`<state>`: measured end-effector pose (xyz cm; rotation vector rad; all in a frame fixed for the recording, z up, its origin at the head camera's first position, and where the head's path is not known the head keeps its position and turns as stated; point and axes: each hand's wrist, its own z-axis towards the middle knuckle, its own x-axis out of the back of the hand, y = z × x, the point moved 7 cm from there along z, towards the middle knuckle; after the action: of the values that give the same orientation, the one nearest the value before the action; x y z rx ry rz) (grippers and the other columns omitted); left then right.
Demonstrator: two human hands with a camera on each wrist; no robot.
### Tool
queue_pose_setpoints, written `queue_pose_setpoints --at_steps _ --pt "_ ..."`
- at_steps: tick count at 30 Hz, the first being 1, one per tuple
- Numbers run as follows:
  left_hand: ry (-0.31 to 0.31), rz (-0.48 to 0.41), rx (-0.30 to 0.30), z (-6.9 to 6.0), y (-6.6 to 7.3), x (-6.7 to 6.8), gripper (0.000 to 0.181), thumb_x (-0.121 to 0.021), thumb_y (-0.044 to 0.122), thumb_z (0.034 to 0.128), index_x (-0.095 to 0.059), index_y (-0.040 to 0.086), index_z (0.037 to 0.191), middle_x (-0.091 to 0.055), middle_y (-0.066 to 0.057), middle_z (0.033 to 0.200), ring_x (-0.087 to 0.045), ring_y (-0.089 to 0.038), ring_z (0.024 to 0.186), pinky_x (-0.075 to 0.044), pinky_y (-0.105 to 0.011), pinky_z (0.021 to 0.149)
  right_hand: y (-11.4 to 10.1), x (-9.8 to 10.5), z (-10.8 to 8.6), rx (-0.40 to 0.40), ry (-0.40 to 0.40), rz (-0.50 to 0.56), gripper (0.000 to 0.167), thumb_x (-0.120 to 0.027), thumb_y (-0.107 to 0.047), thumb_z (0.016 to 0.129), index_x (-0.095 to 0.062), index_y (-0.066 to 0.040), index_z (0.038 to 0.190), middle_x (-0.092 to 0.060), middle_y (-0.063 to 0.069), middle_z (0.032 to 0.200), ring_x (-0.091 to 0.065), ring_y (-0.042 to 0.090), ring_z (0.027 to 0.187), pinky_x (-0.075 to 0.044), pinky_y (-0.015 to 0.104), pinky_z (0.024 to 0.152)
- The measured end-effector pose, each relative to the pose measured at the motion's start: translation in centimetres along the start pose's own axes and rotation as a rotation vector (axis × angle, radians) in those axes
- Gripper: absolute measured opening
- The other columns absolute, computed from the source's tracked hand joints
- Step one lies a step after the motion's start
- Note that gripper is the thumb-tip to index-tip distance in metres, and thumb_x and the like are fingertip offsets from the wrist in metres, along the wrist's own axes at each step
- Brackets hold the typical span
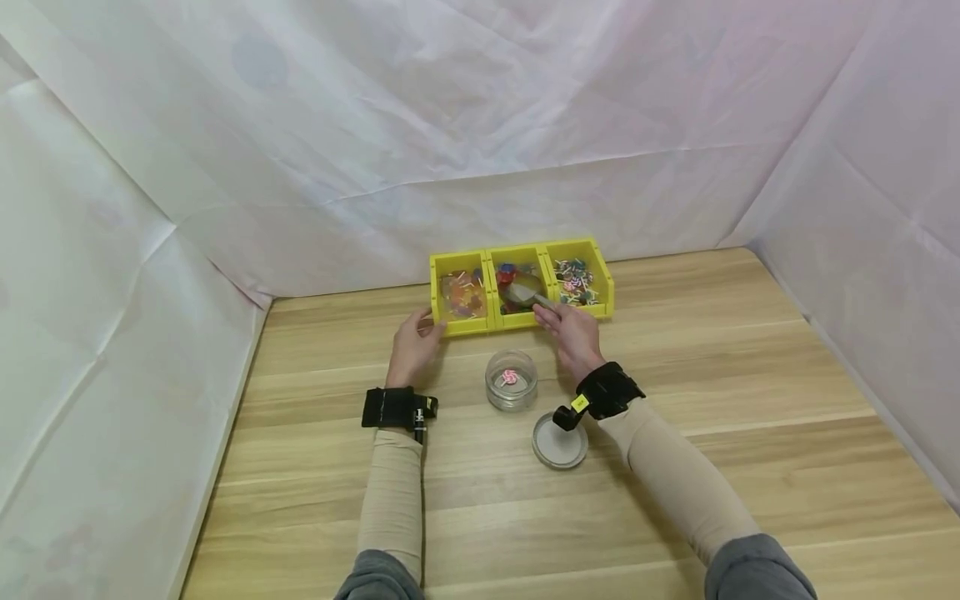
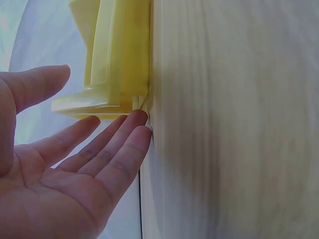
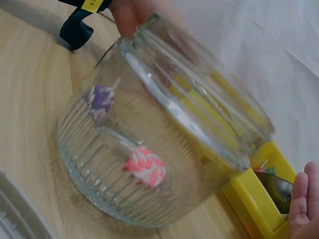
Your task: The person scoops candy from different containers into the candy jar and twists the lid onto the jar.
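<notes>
Right hand [image 1: 576, 335] pinches a grey metal scoop [image 1: 521, 294] by its handle, bowl slanting left into the middle compartment of the yellow plastic three-part bin [image 1: 607, 302]; the left hand [image 1: 412, 348], ungrasping, is at the bin's left end. In front of the bin, a round clear-glass jar [image 1: 512, 401] stands on pale wood tabletop [image 1: 315, 500].

Scoop hdl. [image 1: 543, 301] part-hidden, R-wrist view crops lid [image 3: 20, 216], bin lollipops [image 1: 576, 282] indistinct
</notes>
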<state>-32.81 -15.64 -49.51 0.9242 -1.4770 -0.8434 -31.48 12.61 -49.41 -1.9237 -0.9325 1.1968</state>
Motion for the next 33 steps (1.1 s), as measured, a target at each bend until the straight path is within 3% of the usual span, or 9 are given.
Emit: queue_pose_setpoints --at_steps 6,14,19,25,33 --pt "0.010 0.006 -0.001 0.1 0.1 -0.1 0.053 -0.060 0.029 0.0991 -0.046 0.012 0.147 -0.055 -0.019 0.139 -0.057 -0.034 0.125 -0.050 -0.046 0.101 -0.2 -0.2 -0.1 0.033 -0.005 -0.012 0.035 -0.044 -0.008 0.105 -0.046 0.010 0.135 -0.057 0.027 0.136 -0.072 0.014 0.097 -0.054 0.028 0.096" --pt "0.006 0.008 -0.004 0.1 0.1 -0.1 0.053 -0.060 0.029 0.0993 -0.045 0.011 0.147 -0.054 -0.019 0.140 -0.057 -0.034 0.125 -0.051 -0.045 0.100 -0.3 -0.3 0.0 0.037 -0.072 -0.140 0.035 -0.045 -0.011 0.106 -0.051 0.008 0.135 -0.063 0.025 0.127 -0.073 0.011 0.093 -0.050 0.034 0.103" --pt "0.008 0.011 -0.003 0.2 -0.1 0.1 0.054 -0.059 0.030 0.0994 -0.044 0.011 0.148 -0.053 -0.019 0.141 -0.056 -0.035 0.126 -0.050 -0.046 0.102 0.2 -0.1 0.4 -0.022 -0.107 -0.082 0.037 -0.043 -0.012 0.106 -0.047 0.008 0.137 -0.058 0.026 0.133 -0.071 0.014 0.099 -0.050 0.031 0.103" --pt "0.007 0.009 0.010 0.1 -0.3 -0.1 0.055 -0.059 0.033 0.0990 -0.044 0.011 0.148 -0.053 -0.019 0.141 -0.056 -0.034 0.126 -0.050 -0.046 0.102 1.1 0.5 0.5 -0.127 -0.108 0.070 0.037 -0.041 -0.011 0.107 -0.041 0.005 0.141 -0.050 0.025 0.142 -0.071 0.017 0.098 -0.051 0.028 0.100" --pt "0.010 -0.001 -0.001 0.1 -0.1 -0.3 0.055 -0.060 0.031 0.0991 -0.044 0.010 0.147 -0.055 -0.020 0.138 -0.056 -0.034 0.125 -0.051 -0.045 0.100 1.1 1.5 0.4 -0.122 -0.148 0.149 0.026 -0.038 -0.012 0.108 -0.045 0.001 0.129 -0.040 0.029 0.148 -0.072 0.017 0.096 -0.051 0.028 0.100"
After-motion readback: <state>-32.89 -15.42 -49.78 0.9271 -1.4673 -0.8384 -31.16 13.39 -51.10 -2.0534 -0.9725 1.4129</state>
